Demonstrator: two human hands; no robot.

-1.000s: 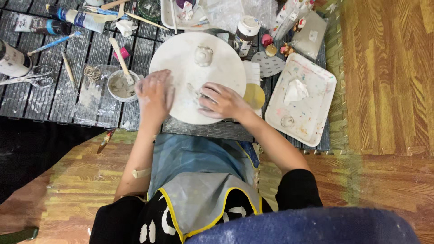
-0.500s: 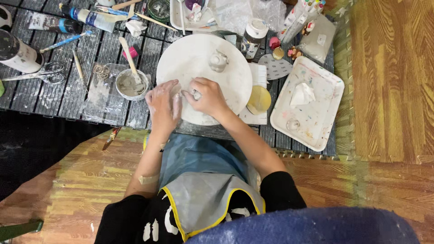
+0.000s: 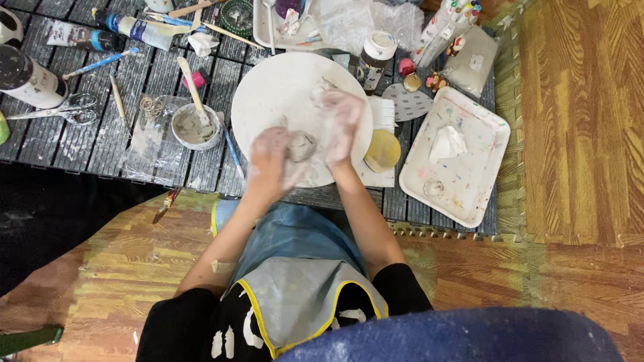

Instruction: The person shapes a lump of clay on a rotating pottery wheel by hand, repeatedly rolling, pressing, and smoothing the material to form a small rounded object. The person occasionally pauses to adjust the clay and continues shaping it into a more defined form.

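Observation:
A round white board [image 3: 268,94] lies on a dark slatted mat, smeared with pale clay. Just above its near edge, a small grey clay lump [image 3: 300,145] sits between my two hands. My left hand [image 3: 272,159], coated in clay, cups the lump from the left. My right hand [image 3: 341,124], blurred with motion, presses against it from the right. A second small bit of clay [image 3: 320,86] rests on the board beyond my right hand.
Left of the board stands a small bowl of grey slip [image 3: 194,127] with a wooden stick in it. A yellow disc [image 3: 382,151] and a paint-flecked white tray [image 3: 469,188] lie to the right. Scissors [image 3: 64,110], bottles [image 3: 137,30] and a white-lidded jar [image 3: 379,50] crowd the back.
My hands, first spread flat on the board, came together and lifted a clay lump between them. The view has shifted, so the board sits more to the right.

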